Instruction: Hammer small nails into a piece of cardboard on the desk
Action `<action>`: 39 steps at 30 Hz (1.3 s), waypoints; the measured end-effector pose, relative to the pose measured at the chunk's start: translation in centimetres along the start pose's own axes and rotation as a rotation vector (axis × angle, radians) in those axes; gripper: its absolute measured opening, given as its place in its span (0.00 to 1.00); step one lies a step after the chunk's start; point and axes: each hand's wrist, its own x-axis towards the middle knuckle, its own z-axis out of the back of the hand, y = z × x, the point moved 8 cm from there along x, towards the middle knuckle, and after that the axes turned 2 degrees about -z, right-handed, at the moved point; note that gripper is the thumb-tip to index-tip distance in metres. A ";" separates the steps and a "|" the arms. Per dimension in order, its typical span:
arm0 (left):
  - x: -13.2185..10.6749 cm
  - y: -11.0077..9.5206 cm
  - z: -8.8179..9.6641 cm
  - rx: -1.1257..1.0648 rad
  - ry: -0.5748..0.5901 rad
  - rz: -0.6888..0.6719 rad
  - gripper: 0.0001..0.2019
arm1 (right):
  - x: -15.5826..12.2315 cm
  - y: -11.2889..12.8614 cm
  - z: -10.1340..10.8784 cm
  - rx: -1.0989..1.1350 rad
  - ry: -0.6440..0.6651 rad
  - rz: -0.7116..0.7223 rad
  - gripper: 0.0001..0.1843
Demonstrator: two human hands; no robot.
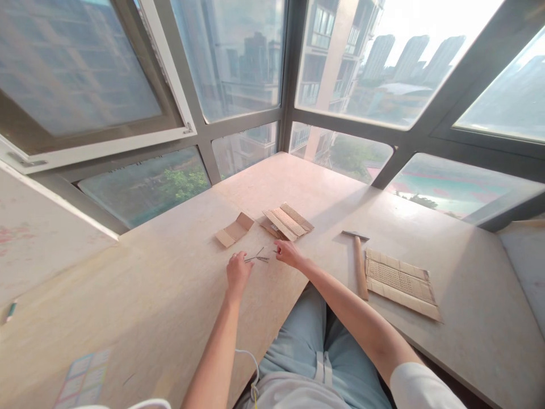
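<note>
A small pile of thin metal nails lies on the pale wooden tabletop in front of me. My left hand rests beside the pile, fingers curled and pinched on the ends of a few nails. My right hand is on the other side of the pile, fingertips pinched at a nail near its edge. A folded piece of cardboard lies just beyond the nails. A stack of perforated cardboard strips lies behind my right hand.
A wooden-handled hammer lies to the right, beside a flat perforated cardboard panel. Windows wrap the far edges of the table. A printed card and a marker lie at the left. My lap shows below the table's cut-out edge.
</note>
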 end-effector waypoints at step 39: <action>-0.5 -2.2 0.4 0.412 0.094 -0.184 0.17 | -15.5 -19.8 7.3 0.506 -0.400 -0.765 0.10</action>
